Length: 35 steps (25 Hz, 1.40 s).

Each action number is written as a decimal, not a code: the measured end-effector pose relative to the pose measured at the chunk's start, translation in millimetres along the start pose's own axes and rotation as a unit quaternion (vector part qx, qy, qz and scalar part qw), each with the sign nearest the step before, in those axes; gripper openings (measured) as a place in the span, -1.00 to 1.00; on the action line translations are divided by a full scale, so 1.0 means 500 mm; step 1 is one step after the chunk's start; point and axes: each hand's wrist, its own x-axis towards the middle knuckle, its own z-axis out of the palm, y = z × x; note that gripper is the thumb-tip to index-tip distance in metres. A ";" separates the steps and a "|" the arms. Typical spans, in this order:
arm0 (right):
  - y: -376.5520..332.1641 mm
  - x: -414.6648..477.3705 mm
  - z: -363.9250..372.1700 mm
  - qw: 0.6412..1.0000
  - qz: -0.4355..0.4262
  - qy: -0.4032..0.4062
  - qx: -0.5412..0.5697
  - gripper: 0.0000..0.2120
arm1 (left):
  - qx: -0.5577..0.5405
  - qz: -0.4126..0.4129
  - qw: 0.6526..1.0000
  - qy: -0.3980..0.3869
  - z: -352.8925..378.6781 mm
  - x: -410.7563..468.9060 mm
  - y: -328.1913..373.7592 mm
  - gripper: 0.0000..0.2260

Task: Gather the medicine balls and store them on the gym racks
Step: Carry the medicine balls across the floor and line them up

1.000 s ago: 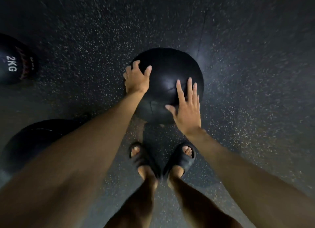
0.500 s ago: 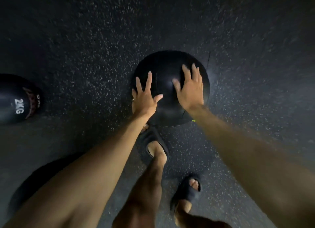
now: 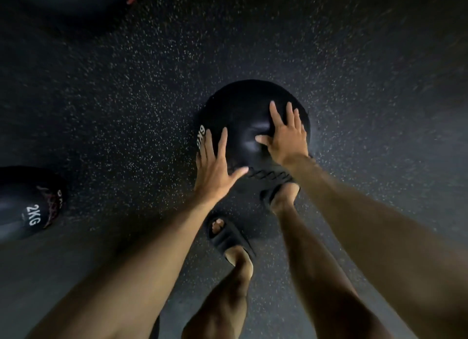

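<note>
Medicine ball (image 3: 240, 105) rolled, weight label (image 3: 200, 137) now showing; left hand (image 3: 215, 174), right hand (image 3: 287, 142) pressing it, fingers (image 3: 274, 114) straight.

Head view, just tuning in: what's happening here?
A person leans over a large black medicine ball on the speckled floor, both palms pressed on it. The left hand lies on its near-left side, the right hand on top, fingers straight and spread. A 2KG ball lies at the left edge. No rack is in view.
</note>
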 end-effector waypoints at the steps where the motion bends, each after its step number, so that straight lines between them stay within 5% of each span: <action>1: -0.007 0.047 -0.032 1.000 0.002 -0.019 0.004 -0.16 | 0.016 -0.004 1.000 0.000 0.007 0.007 0.001 0.00; 7: -0.048 0.228 -0.118 0.998 0.014 0.036 0.052 -0.37 | -0.058 -0.081 0.995 0.018 -0.064 0.199 0.042 -0.01; 11: -0.029 0.210 -0.111 0.987 -0.085 0.131 0.032 -0.44 | -0.093 -0.125 0.988 0.018 -0.113 0.295 0.081 -0.10; 15: 0.015 0.197 -0.133 0.983 -0.152 0.101 -0.037 -0.26 | -0.139 -0.184 0.973 0.031 -0.172 0.419 0.106 -0.13; 21: -0.047 0.359 -0.253 0.991 -0.113 0.018 -0.067 -0.23 | -0.176 -0.269 0.938 0.128 -0.220 0.514 0.198 -0.30; 28: -0.140 0.576 -0.378 0.991 -0.021 -0.124 -0.038 -0.27 | -0.025 -0.060 0.997 0.047 -0.234 0.515 0.177 -0.07; 35: -0.138 0.566 -0.385 0.992 -0.111 0.060 -0.002 -0.35 | -0.011 -0.165 0.983 -0.083 -0.379 0.780 0.189 -0.11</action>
